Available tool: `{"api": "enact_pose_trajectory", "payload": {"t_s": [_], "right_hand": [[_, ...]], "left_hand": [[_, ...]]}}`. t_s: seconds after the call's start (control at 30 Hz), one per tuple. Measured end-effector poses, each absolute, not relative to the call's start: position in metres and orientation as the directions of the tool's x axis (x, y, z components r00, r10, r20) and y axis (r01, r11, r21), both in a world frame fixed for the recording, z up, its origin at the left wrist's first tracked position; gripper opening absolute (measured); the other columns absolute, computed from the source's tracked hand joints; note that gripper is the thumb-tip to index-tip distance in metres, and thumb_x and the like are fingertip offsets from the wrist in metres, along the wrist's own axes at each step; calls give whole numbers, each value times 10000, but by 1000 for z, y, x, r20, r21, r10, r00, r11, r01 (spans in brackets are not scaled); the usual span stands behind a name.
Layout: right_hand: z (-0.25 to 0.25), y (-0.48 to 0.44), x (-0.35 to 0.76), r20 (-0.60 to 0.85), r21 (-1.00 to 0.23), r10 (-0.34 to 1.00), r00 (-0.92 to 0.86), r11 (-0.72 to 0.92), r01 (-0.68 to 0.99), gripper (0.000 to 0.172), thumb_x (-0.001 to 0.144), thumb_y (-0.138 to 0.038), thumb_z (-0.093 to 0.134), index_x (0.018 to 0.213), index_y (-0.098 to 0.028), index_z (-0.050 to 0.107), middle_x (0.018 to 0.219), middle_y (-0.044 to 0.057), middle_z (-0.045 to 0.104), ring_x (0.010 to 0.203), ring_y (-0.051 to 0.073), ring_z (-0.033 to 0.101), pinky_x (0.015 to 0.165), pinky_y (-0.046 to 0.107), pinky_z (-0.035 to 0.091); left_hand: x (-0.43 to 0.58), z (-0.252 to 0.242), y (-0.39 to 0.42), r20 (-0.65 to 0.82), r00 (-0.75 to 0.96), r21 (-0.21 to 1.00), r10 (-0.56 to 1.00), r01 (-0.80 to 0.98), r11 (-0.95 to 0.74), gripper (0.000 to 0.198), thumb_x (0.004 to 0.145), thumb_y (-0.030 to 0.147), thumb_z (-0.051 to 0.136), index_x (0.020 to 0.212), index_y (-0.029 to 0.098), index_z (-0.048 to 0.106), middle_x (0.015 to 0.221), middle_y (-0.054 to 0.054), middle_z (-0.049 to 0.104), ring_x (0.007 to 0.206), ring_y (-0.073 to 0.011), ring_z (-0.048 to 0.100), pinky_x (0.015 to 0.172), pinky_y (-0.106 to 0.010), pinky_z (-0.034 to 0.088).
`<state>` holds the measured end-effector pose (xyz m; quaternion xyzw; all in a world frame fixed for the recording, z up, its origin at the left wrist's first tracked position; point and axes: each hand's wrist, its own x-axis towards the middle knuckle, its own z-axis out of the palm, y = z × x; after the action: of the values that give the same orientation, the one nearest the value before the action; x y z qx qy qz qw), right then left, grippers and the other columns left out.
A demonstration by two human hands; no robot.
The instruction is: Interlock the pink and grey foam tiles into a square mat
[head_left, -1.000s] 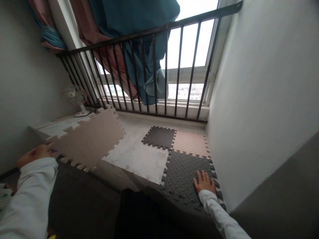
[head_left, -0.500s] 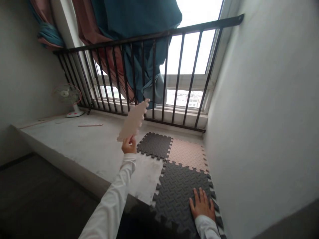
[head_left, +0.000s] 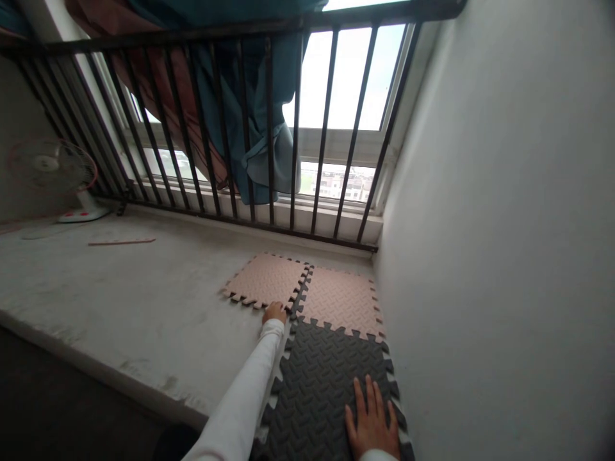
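A pink foam mat tile [head_left: 269,280] with jigsaw edges lies over a dark tile, whose dark teeth show along its right and near sides. My left hand [head_left: 275,312] is closed on the near edge of this pink tile, close to its right corner; the fingertips are partly hidden. To the right lies a second pink tile [head_left: 341,299], joined to a large dark grey tile [head_left: 321,378] in front of it. My right hand [head_left: 372,422] rests flat on the dark grey tile, fingers spread.
A white wall [head_left: 494,243] rises along the right. Behind the tiles runs a black railing [head_left: 283,228] before a window and curtains [head_left: 230,128]. A fan [head_left: 84,208] and a thin pinkish strip [head_left: 122,242] are on the concrete ledge [head_left: 144,307], which drops off at the front left.
My left hand has lowered the pink tile from the air onto the far-left dark tile. My right hand stays flat on the near dark tile. The view has shifted.
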<state>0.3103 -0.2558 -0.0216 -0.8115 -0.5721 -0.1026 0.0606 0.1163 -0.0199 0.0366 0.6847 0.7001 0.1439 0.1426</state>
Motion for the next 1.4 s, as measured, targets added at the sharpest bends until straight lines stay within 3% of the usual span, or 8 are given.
{"api": "enact_pose_trajectory", "payload": {"t_s": [0.2,0.5,0.97,1.17,1.4], "right_hand": [[-17,-258,308,217,26,917,334,-347,938,516,752,-477,296,1214,-269,390,1326,54,316,1204,214,285,980,460,160],[-11,-259,307,196,44,920,339,-354,934,518,752,-480,292,1215,-268,388,1326,51,317,1202,208,288,976,452,169],[-16,-258,310,240,61,917,319,-342,938,513,746,-479,313,1209,-273,393,1314,54,338,1188,198,312,965,445,183],[-14,-259,308,248,58,915,318,-342,938,506,744,-474,329,1206,-278,393,1312,50,344,1191,194,306,966,448,178],[-12,-258,307,227,42,917,328,-346,937,507,746,-461,326,1210,-267,393,1321,50,328,1199,198,291,971,449,166]], "left_hand": [[130,39,-25,-13,10,342,1000,940,-5,224,735,227,424,901,208,573,1016,-42,564,937,-146,504,713,-226,375],[148,47,-40,-36,71,263,997,963,-59,216,745,268,448,897,180,572,960,-78,597,975,-196,479,753,-279,372],[167,68,-31,-20,-13,247,1000,969,17,291,712,143,448,1000,145,489,938,-148,577,841,-217,569,680,-313,417],[155,103,-7,45,-41,289,998,957,27,261,708,185,424,933,179,556,894,-130,591,795,-228,584,637,-303,424],[85,185,33,246,-171,382,954,922,67,243,713,239,426,894,170,573,906,-89,612,867,-198,555,707,-276,417]]}}
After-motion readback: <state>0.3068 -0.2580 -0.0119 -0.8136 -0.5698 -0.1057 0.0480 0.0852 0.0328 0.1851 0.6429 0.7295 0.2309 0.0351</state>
